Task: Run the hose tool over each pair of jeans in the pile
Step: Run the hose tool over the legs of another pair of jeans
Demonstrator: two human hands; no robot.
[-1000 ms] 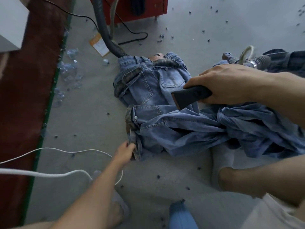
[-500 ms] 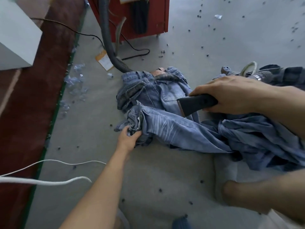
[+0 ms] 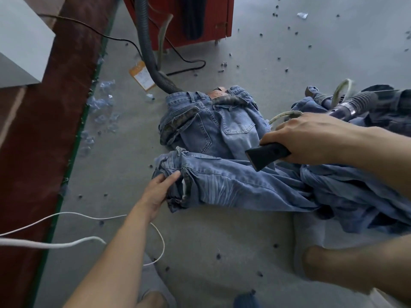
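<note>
Grey concrete floor (image 3: 222, 241) under me, a dark red strip (image 3: 40, 152) running down its left side. Up top, the red cabinet (image 3: 213, 18), and a thick grey ribbed hose (image 3: 148, 54) drops from in front of it down to the floor and slips behind the folded jeans. On the right, the blue heap, my pile of jeans (image 3: 355, 196), crumpled and spilling toward my leg. One pair (image 3: 233, 187) is drawn out from it to the left, lying flat across the floor, waistband end by my left hand. Just behind it sits another pair, the folded jeans (image 3: 213, 125), back pocket facing up. My right hand (image 3: 311, 136) is wrapped round the hose tool (image 3: 266, 155), the black nozzle poking out just over where the two pairs meet; whether it touches cloth I can't tell. My left hand (image 3: 159, 190) lies on the waistband, fingers mostly straight, pressing it down. White cord (image 3: 73, 242) loops at lower left. An orange card (image 3: 142, 74) lies beside the hose, small dark specks (image 3: 275, 245) scattered all over.
</note>
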